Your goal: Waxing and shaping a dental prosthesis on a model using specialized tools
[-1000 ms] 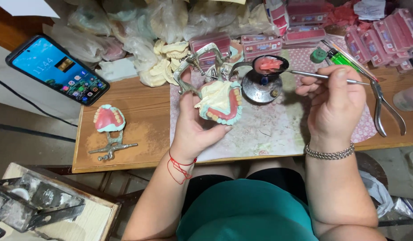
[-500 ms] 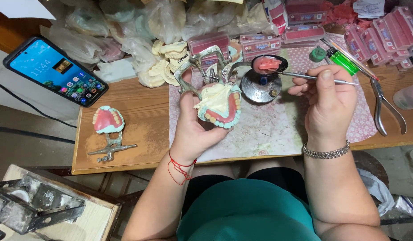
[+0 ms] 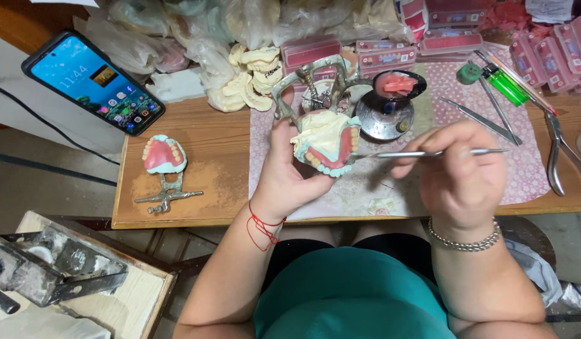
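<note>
Gripping: left hand (image 3: 290, 179), fingers wrapped around denture model on metal articulator (image 3: 325, 141), raised above patterned mat (image 3: 523, 163) and tilted so teeth face the tool.
Pinching: right hand (image 3: 457, 176), fingers closed narrowly on thin metal wax instrument (image 3: 422, 152), held level, tip touching tooth row.
Heat source: small burner pot (image 3: 385, 113) with pink wax, just behind model, within easy dipping reach.
Spare work: second denture on articulator (image 3: 165, 169), parked well left on wooden table (image 3: 221, 188).
Elsewhere: smartphone (image 3: 92, 81), green lighter (image 3: 507, 85), pliers (image 3: 564, 150).
</note>
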